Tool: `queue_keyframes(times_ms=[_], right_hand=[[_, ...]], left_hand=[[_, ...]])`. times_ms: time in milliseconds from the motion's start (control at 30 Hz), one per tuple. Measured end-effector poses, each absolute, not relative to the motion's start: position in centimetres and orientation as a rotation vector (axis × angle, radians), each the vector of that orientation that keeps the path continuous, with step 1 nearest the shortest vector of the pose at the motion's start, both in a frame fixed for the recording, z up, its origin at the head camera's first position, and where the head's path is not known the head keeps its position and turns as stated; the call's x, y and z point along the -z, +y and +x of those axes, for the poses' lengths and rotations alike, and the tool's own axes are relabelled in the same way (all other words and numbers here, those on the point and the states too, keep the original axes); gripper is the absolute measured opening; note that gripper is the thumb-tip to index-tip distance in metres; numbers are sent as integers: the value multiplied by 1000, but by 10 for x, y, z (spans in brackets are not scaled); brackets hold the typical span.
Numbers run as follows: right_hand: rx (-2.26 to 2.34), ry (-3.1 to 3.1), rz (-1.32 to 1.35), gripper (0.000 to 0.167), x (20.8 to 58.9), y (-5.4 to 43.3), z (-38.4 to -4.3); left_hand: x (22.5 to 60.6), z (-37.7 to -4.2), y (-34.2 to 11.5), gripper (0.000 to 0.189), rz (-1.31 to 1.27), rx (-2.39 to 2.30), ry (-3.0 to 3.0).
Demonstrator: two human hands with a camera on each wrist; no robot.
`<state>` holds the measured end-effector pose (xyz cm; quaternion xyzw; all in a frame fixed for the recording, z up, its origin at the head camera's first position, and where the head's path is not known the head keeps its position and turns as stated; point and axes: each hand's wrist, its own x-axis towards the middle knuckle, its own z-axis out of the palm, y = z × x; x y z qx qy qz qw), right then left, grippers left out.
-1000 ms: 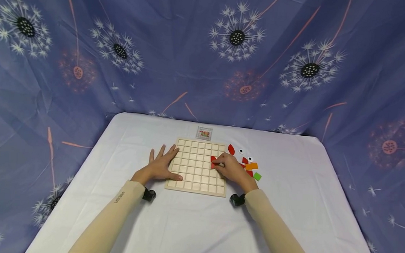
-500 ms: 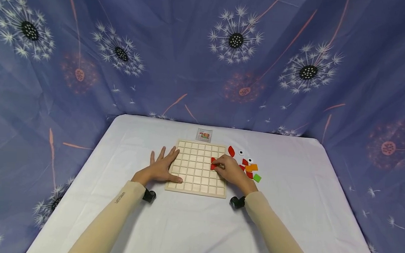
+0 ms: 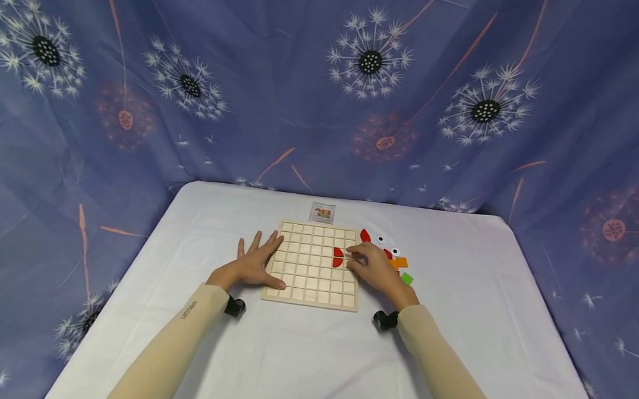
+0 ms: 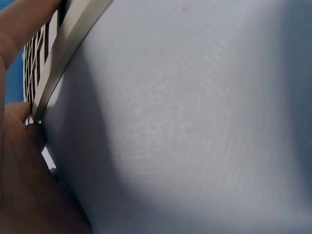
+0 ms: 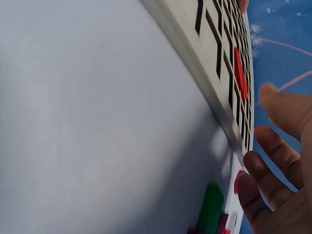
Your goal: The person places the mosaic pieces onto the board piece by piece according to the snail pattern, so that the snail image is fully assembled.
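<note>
A wooden grid board (image 3: 303, 264) lies flat on the white table. Two red quarter-circle tiles, an upper tile (image 3: 338, 252) and a lower tile (image 3: 337, 263), sit in adjoining cells toward its right side. Spread fingers of my left hand (image 3: 249, 266) rest on the board's left edge, the thumb on its lower left cells. Over the right edge hovers my right hand (image 3: 376, 268), thumb and fingers apart, just right of the red tiles. In the right wrist view this hand (image 5: 282, 161) shows nothing between thumb and fingers.
Right of the board lie a red leaf-shaped piece (image 3: 365, 235), white eye discs (image 3: 381, 240), orange tiles (image 3: 401, 262) and a green tile (image 3: 407, 279); my right hand partly covers several pieces. A small picture card (image 3: 322, 213) lies behind the board. A patterned blue curtain (image 3: 281, 91) hangs beyond.
My right hand has let go of the lower red tile and drawn back to the right, leaving both red tiles in full view. The left hand stays on the board.
</note>
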<state>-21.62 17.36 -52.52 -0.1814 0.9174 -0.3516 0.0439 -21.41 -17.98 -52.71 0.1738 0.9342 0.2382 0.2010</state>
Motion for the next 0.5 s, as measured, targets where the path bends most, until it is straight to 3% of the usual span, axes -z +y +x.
queue_keyframes(times_ms=[500], right_hand=[[1087, 2873, -460, 57, 516, 232, -213]], left_hand=[[524, -211, -179, 128, 497, -686, 2610]])
